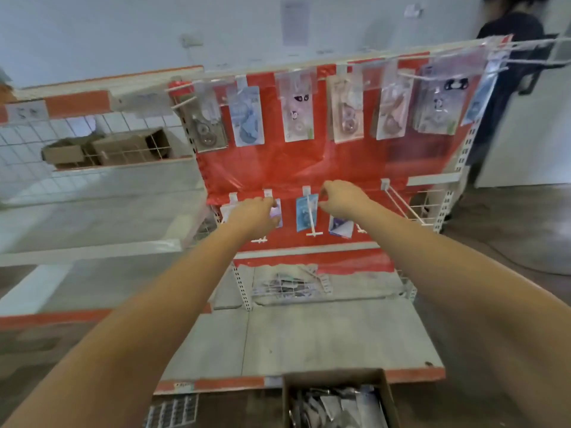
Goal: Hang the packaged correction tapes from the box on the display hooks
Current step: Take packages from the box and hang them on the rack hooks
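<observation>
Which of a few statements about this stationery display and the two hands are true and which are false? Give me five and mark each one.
1. Both hands reach to the lower row of hooks. True: the left hand and the right hand are both at that row.
2. The cardboard box at the bottom is empty. False: it holds packets.
3. The back panel behind the hooks is red. True.
4. The upper row of hooks is bare. False: packets hang all along it, such as the blue packet.
5. A light blue packet hangs between the two hands. True.
</observation>
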The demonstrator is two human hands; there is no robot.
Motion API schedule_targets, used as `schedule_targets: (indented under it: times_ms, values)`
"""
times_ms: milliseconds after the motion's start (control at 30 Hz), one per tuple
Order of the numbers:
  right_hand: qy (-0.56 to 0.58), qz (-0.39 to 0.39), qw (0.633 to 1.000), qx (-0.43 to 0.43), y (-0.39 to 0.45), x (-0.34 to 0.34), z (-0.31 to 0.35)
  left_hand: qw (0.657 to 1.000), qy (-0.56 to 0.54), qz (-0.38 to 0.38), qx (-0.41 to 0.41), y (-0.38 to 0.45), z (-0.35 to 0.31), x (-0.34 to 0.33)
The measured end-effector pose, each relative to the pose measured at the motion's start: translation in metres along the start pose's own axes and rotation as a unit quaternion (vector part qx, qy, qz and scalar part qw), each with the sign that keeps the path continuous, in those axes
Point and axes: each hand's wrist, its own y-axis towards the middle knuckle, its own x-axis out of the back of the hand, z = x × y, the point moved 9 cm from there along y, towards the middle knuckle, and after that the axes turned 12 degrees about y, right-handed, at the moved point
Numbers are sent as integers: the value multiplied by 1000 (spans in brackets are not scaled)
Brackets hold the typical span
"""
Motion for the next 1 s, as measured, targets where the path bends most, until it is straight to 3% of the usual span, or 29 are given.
schedule_targets:
  times_ms: [167, 333, 700, 1000]
  values:
    - [0, 50, 999, -21, -71, -52, -19, 999, -2, 28, -26, -58, -36, -48]
    - [-50, 118, 990, -65, -126, -127, -70, 994, -17, 104, -32, -105, -70, -128]
    - [-53, 295, 944, -138, -211, -288, -223, 963, -17, 268, 1, -165, -139, -316]
    - [16, 349, 913, -211, -244, -457, -358, 946, -25, 322, -7, -179, -193, -501]
